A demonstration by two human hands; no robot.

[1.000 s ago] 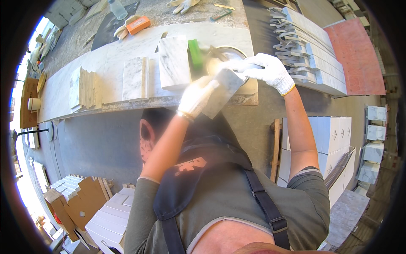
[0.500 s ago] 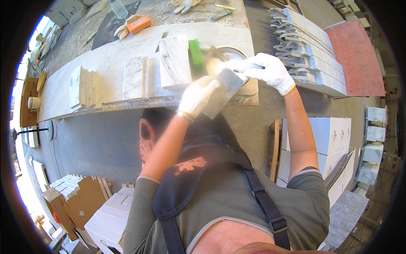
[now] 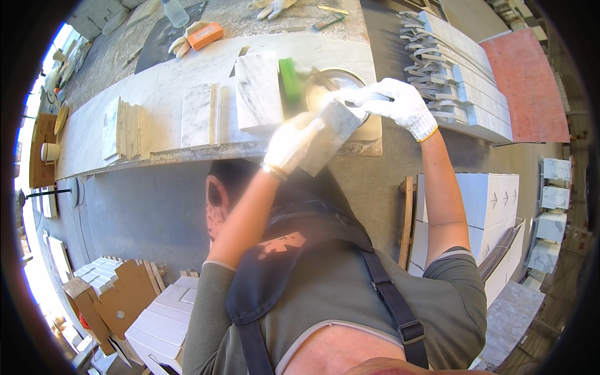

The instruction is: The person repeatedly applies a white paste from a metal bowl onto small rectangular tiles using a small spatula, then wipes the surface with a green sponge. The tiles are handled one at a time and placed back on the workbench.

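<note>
Slanting beside right fingers (image 3: 379,107) (hold unclear), the tile (image 3: 339,127) is gripped by left fingers (image 3: 304,127).

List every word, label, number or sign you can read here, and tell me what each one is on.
Orange box: dark print, too small to read.
White boxes: arrow signs, no readable words.
Dark apron: a pinkish-orange mark, no clear words.
I can make out no other writing.

Near the front right corner of the counter (image 3: 325,50), the held tile (image 3: 329,134) and round tin (image 3: 345,77) stand in the way, the green block (image 3: 288,80) just left of the tin. A hand could pass behind these, or between the tile stack (image 3: 125,132) and paired tiles (image 3: 197,117).
</note>
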